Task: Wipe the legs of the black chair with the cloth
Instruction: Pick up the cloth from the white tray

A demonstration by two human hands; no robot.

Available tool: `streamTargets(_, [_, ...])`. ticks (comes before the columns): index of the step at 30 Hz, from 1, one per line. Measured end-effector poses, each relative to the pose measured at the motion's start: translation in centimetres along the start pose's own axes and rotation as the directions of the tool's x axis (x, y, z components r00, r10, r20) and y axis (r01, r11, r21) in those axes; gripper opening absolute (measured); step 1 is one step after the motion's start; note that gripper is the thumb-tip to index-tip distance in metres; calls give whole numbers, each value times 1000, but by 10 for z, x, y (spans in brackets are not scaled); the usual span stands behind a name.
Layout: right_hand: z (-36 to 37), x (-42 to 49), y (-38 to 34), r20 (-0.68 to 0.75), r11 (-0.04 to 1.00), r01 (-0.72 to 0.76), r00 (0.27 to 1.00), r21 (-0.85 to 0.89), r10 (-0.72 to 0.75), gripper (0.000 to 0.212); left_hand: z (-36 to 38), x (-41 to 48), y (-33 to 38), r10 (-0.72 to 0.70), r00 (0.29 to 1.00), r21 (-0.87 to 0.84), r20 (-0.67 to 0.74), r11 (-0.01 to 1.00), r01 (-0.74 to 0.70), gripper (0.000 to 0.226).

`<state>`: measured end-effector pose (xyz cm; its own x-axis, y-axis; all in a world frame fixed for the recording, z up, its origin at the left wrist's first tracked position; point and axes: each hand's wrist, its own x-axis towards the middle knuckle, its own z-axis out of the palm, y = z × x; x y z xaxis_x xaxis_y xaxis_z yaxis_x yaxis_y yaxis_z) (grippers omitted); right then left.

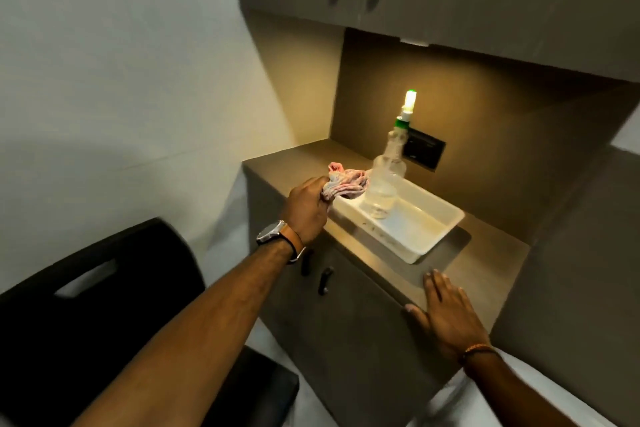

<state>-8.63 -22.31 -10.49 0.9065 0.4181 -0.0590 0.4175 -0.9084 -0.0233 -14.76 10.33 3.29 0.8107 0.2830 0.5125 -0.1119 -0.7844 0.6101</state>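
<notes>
My left hand point(306, 210) is closed around a crumpled pink-and-white cloth point(346, 182), holding it over the near left corner of a white plastic tray point(426, 236) on the counter. My right hand point(446, 312) lies flat, fingers spread, on the counter's front edge, holding nothing. The black chair point(86, 308) stands at the lower left, below my left forearm. Only its backrest with a handle slot and part of its seat show. Its legs are out of sight.
A clear spray bottle point(386, 184) with a green-and-white nozzle stands in the tray. The brown counter point(485, 263) sits over a cabinet with black door handles point(325, 281). A black wall socket point(424, 149) is behind the bottle. Upper cabinets hang above. A white wall is at left.
</notes>
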Motion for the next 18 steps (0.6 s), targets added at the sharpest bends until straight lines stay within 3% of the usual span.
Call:
streamTargets(4, [-4, -24, -26, -57, 997, 41, 998, 66, -37, 95, -69, -79, -41, -118, 992, 105, -40, 987, 122, 40])
streamTargets(9, [5, -72, -157, -194, 913, 403, 902, 53, -387, 83, -144, -178, -83, -261, 958, 200, -119, 939, 281, 51])
streamTargets(13, [-5, -83, -274, -274, 786, 616, 767, 61, -580, 67, -193, -251, -111, -285, 951, 298, -119, 904, 308, 59])
streamTargets(18, [21, -116, -384, -188, 537, 843, 528, -1, -828, 64, -230, -358, -159, -397, 902, 342, -166, 835, 431, 58])
